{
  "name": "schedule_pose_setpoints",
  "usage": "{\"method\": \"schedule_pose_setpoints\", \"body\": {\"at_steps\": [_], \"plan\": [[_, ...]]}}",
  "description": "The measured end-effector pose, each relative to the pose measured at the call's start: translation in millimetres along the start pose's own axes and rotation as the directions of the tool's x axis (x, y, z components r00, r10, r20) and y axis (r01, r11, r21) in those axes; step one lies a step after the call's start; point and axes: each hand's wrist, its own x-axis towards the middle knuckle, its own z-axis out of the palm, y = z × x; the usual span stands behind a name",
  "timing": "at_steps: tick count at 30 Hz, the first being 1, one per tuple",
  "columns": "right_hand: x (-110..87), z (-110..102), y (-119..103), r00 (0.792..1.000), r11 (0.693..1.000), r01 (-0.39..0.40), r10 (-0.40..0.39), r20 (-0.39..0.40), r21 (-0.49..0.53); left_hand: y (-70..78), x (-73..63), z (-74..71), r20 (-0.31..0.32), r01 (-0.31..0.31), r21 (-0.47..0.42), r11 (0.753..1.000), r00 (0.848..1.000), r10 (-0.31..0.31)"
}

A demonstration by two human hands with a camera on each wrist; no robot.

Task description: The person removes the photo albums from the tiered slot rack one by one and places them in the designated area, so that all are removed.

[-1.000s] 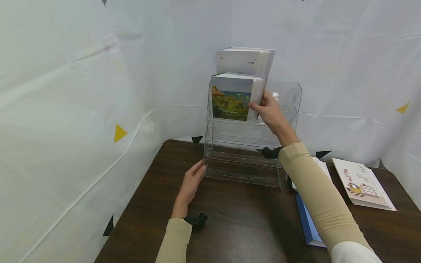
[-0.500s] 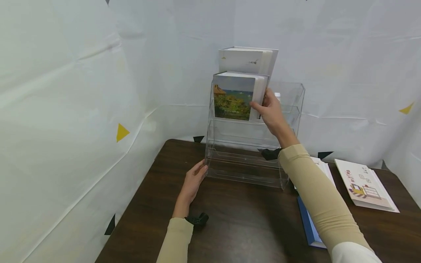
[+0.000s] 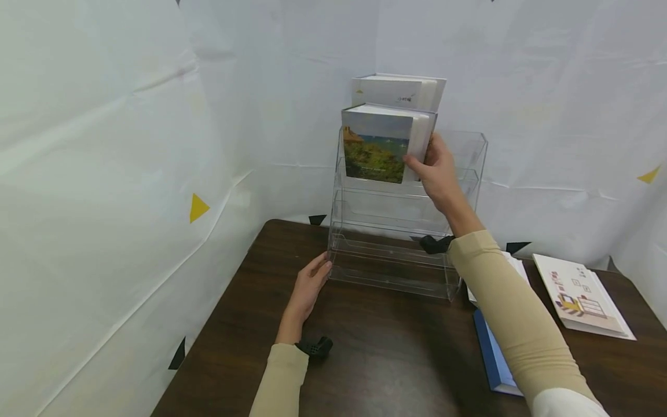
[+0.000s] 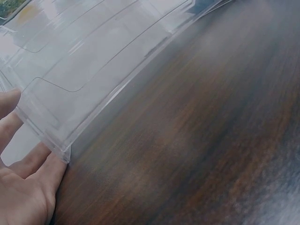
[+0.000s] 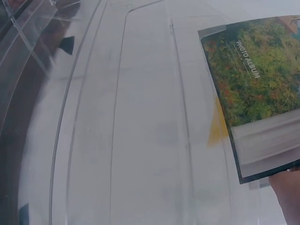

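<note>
Got photo album point(image 3: 377, 152) clamped in right grip point(image 3: 439, 174), extending toward 10 o'clock, with left grip point(image 3: 306, 288) holding clear rack point(image 3: 385, 278) at 8.

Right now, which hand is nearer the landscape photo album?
Right: the right hand grips the photo album by one edge; the left hand is lower, at a corner of the clear rack.

Wrist views look hazy; faint glare marks the tabletop point(image 3: 377, 370).
</note>
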Motion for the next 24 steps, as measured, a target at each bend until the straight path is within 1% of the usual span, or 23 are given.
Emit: {"method": "schedule_pose_setpoints", "body": {"at_steps": [8,12,16,19,24], "plan": [[-11.1,-13,-6,1.000,1.000,0.010,-0.011,-0.022,-0.017,-0.2,4.5,2.5,-0.002,0.011,0.000,1.000,1.000,-0.011],[-15.5,-19,-6,0.998,0.999,0.037,-0.038,-0.041,-0.025,-0.3,5.7,2.6,-0.001,0.012,0.002,1.000,1.000,-0.012],[-21.0,-25,-8,0.997,0.998,0.044,-0.046,-0.054,-0.038,0.0,6.2,3.2,-0.005,0.014,-0.004,1.000,1.000,-0.014],[-30.1,-33,-13,0.996,0.998,0.037,-0.042,-0.079,-0.059,-0.2,8.1,4.8,-0.001,0.016,-0.009,1.000,1.000,-0.016],[-49.1,-44,-15,0.984,0.995,0.090,-0.094,-0.149,-0.031,-0.8,11.1,6.6,0.000,0.022,-0.005,1.000,1.000,-0.022]]}}
